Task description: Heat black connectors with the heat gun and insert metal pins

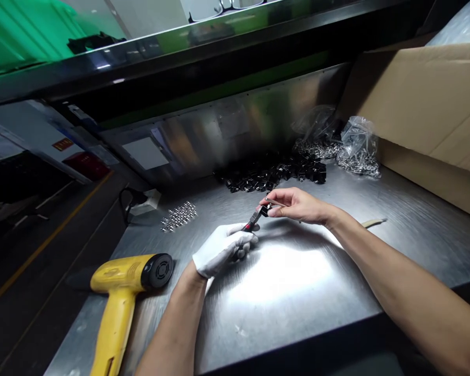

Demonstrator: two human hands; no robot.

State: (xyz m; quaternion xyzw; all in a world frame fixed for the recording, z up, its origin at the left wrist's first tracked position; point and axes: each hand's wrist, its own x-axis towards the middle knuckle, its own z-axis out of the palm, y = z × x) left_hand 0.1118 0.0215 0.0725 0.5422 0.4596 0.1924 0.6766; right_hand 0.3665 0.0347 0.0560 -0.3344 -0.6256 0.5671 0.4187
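- Left hand (224, 249), white-gloved: fingers folded around the dark, red-marked handles of pliers (254, 219); how far the pliers' jaws are parted is too small to tell.
- Right hand (297, 205), bare: thumb and fingers nearly closed, pinching a thin metal rod (276, 202) that slants across the fingertips.
- A small black part (265, 210) sits at the pliers' tip, between the hands and right at the right fingertips; whether pliers or fingers bear its weight, I cannot tell.
- Key relation: the pliers' long axis runs from the left palm away and rightward, straight to the black part; the rod comes in across that line. The right hand is nearer the part.
- Beyond the hands, a heap of black parts (278, 175) lies along the back panel (203, 133).
- Leftward: a block of small metal pieces (179, 216), then a yellow heat gun (127, 277) near the bench's left edge.
- Rightward: bagged metal hardware (358, 151) and a cardboard box (431, 99).
- Most room is nearside, over the glaring bench (329, 297) towards its front edge.
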